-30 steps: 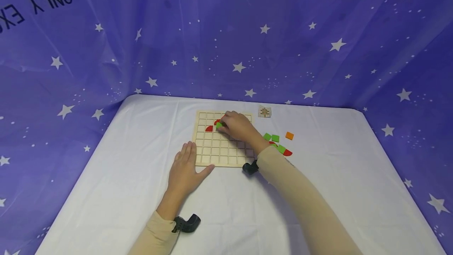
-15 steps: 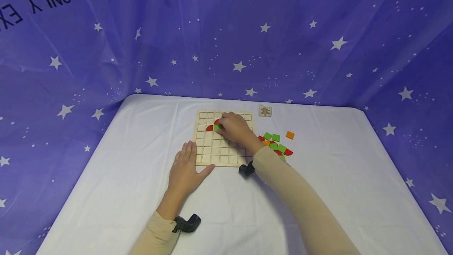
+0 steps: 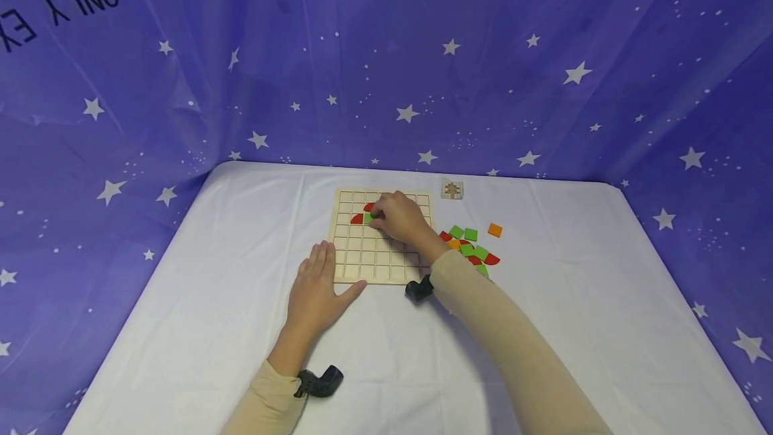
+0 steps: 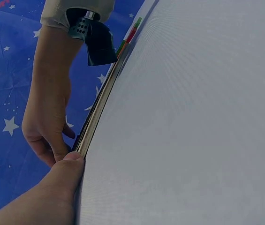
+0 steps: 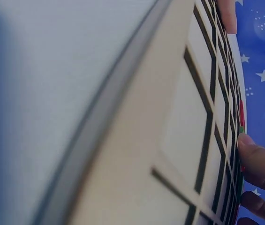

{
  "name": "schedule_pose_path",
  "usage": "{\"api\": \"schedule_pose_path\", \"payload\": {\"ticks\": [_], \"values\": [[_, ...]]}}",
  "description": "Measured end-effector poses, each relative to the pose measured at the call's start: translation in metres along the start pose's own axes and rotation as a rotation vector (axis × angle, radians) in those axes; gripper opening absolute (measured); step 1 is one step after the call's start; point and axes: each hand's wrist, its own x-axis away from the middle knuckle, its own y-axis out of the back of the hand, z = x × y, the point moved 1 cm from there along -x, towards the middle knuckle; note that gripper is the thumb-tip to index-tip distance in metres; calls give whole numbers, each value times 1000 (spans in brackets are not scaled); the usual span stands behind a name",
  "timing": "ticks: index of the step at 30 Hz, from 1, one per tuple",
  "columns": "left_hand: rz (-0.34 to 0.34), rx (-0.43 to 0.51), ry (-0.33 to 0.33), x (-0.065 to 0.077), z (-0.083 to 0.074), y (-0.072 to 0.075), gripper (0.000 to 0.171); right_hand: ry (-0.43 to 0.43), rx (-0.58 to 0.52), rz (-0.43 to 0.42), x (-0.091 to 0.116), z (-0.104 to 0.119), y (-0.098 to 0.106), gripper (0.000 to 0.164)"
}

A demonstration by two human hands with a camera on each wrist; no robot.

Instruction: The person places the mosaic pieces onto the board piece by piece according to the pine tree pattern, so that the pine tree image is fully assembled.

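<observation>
A pale wooden grid board [image 3: 362, 257] lies on the white-covered table. My left hand [image 3: 314, 294] rests flat at its front left corner, fingers along the left side and thumb at the front edge. Over the board's upper middle, the curled fingers of my right hand [image 3: 400, 215] pinch a small green square tile [image 3: 368, 219] at a grid cell, partly covering it. Beside that tile sit two red quarter-round pieces, one red piece [image 3: 357, 219] to its left and another red piece [image 3: 368, 207] above it. In the right wrist view, my right thumb [image 5: 254, 154] is right at the green tile.
Right of the board lies a loose pile of green tiles [image 3: 471, 235], red pieces [image 3: 492, 259] and orange ones, partly behind my right forearm. An orange tile [image 3: 495, 229] lies apart. A small patterned card [image 3: 452, 189] is behind them. A purple star-printed curtain [image 3: 338, 72] surrounds the table.
My right hand has moved slightly down and toward me, and the green tile has shifted left and lower, beside the left red piece. My left hand stays in place.
</observation>
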Motion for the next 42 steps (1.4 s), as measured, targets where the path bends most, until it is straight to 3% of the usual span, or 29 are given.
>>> {"api": "schedule_pose_path", "payload": {"ticks": [6, 12, 17, 22, 32, 42], "values": [[-1, 0, 2, 0, -1, 1, 106, 7, 24, 17, 0, 1, 1, 17], [0, 9, 4, 1, -2, 3, 106, 65, 95, 3, 3, 3, -1, 16], [6, 7, 4, 1, -2, 2, 106, 122, 146, -18, 11, 3, -1, 17], [10, 2, 6, 0, -2, 0, 106, 143, 119, -46, 26, -4, 7, 26], [-6, 1, 10, 1, -1, 1, 106, -12, 45, -41, 76, -56, 41, 40], [-6, 1, 1, 1, -4, 2, 105, -294, 0, -14, 133, -136, 66, 53]]}}
